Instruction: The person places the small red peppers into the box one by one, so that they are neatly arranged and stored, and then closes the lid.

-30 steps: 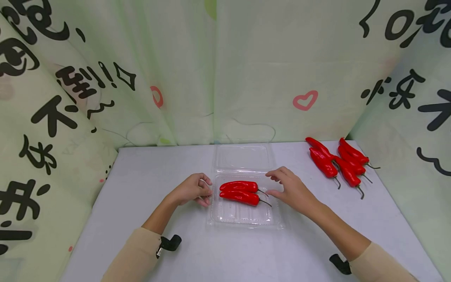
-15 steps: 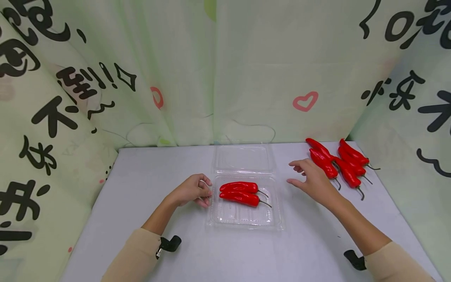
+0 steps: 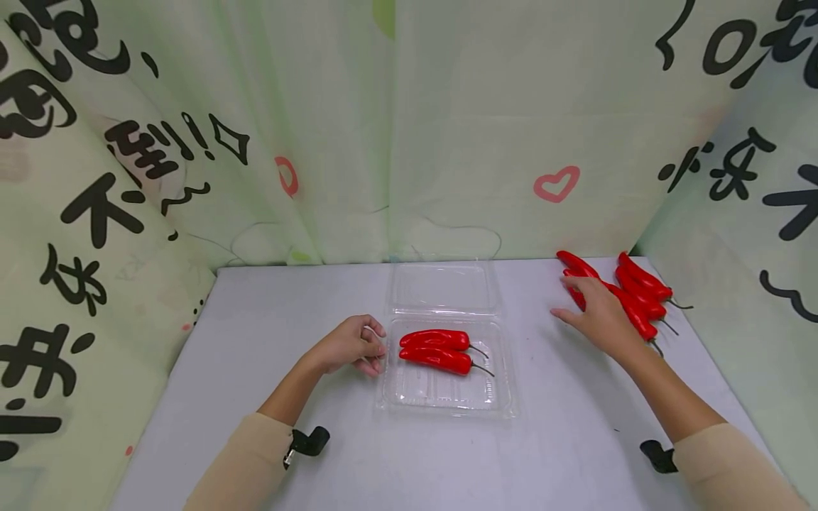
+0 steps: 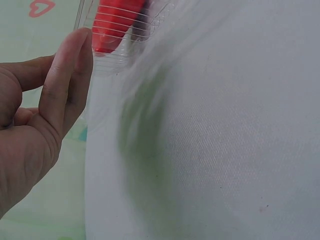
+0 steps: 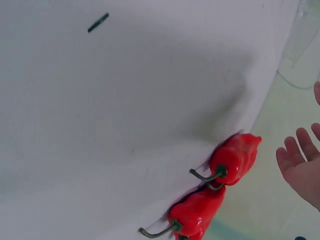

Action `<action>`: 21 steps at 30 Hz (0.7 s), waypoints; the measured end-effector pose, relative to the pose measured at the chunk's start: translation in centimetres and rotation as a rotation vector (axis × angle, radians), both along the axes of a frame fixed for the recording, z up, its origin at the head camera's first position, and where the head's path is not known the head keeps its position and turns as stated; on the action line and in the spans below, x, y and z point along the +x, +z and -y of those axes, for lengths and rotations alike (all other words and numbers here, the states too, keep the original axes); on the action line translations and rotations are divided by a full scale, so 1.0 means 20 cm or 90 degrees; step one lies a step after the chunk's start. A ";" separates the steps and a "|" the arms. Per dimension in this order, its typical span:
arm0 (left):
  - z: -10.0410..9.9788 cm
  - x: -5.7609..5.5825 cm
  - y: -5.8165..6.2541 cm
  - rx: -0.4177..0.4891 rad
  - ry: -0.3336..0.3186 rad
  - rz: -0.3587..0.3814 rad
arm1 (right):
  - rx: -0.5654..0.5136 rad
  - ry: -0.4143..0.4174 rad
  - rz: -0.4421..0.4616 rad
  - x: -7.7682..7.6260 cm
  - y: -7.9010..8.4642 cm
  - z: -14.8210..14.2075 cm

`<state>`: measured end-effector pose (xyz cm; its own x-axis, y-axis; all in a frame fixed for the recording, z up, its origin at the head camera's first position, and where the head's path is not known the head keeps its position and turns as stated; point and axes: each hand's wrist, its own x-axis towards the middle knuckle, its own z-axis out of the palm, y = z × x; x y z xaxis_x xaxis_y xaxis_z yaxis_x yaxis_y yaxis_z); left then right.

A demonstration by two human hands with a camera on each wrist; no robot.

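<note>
Two red chili peppers (image 3: 437, 359) lie side by side in an open clear plastic clamshell box (image 3: 441, 399), stems pointing right. Its lid (image 3: 444, 287) is folded back, away from me. My left hand (image 3: 351, 345) stays beside the box's left edge, fingers loosely bent; in the left wrist view a fingertip (image 4: 82, 37) is right at the box's side. Over the group of chili peppers (image 3: 642, 287) at the back right hovers my right hand (image 3: 597, 312), thumb and fingers spread and holding nothing. It partly covers the leftmost pepper (image 3: 575, 297). Green stems show on the red peppers (image 5: 232, 160) in the right wrist view.
A white cloth covers the table (image 3: 307, 298). Printed pale green curtains (image 3: 473, 142) rise along its back and sides. A small dark sliver (image 5: 98, 22) lies on the cloth in the right wrist view.
My right hand has moved right from the box's right side to over the group of chili peppers. The left hand and the two boxed peppers have stayed in place.
</note>
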<state>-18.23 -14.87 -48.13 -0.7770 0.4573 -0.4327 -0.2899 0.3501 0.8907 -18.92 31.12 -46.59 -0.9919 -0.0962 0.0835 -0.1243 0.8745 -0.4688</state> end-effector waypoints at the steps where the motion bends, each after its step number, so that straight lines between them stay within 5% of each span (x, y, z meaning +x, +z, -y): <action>1: 0.00 0.00 0.00 0.000 -0.001 -0.001 | -0.001 -0.007 0.005 -0.01 0.00 -0.02; 21: -0.01 0.00 0.00 -0.015 0.010 0.004 | 0.040 -0.121 0.091 -0.11 -0.08 -0.20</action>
<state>-18.28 -14.76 -48.22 -0.7817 0.4338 -0.4481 -0.3012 0.3666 0.8803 -21.20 35.14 -48.24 -0.9940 0.0920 -0.0585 0.1080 0.9041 -0.4134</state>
